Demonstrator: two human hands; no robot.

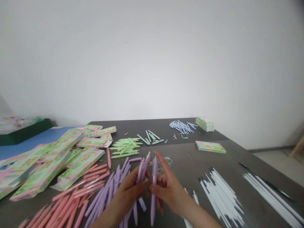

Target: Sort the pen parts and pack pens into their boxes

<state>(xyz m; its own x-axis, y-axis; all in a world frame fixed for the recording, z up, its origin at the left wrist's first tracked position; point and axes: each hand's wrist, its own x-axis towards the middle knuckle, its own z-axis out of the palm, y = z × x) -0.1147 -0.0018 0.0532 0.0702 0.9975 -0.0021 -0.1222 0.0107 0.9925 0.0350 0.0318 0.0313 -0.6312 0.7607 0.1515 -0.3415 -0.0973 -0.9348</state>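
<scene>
Fingers (pixel 138 190) of the left hand (pixel 129 186) closed around purple pens (pixel 143 167) | right hand (pixel 169 188) gripping one purple pen (pixel 154 173), just right of the purple pile (pixel 110 188) | pink pens (pixel 63 210) left of the pile, green pens (pixel 125 147) beyond, white rods (pixel 220 196) well right

Resembled a workshop, with colour-sorted pens (pixel 110 190), white sticks (pixel 268 199), possibly refills, near the surface (pixel 185 172)'s right edge, cartons (pixel 45 171) towards its left.
</scene>
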